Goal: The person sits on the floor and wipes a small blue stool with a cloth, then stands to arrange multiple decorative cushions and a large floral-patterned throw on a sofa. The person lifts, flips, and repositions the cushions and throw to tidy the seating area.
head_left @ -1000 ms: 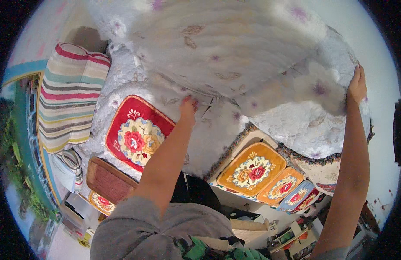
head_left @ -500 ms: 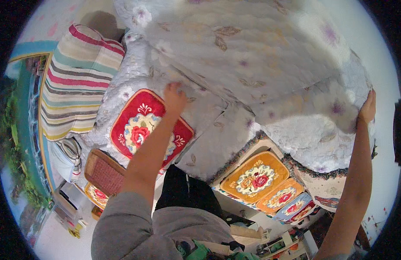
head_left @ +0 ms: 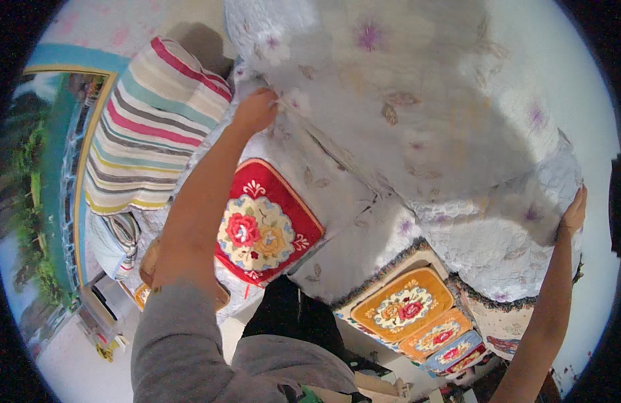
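Touching floral quilt (head_left: 418, 144), left hand (head_left: 258, 109), right hand (head_left: 574, 213)

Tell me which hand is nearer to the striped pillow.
Left. The left hand is at the floral quilt, just right of the striped pillow's upper end; the right hand is far across, at the quilt's right side.

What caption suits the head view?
Left hand and right hand, wide apart on a floral cover, near a striped cushion.
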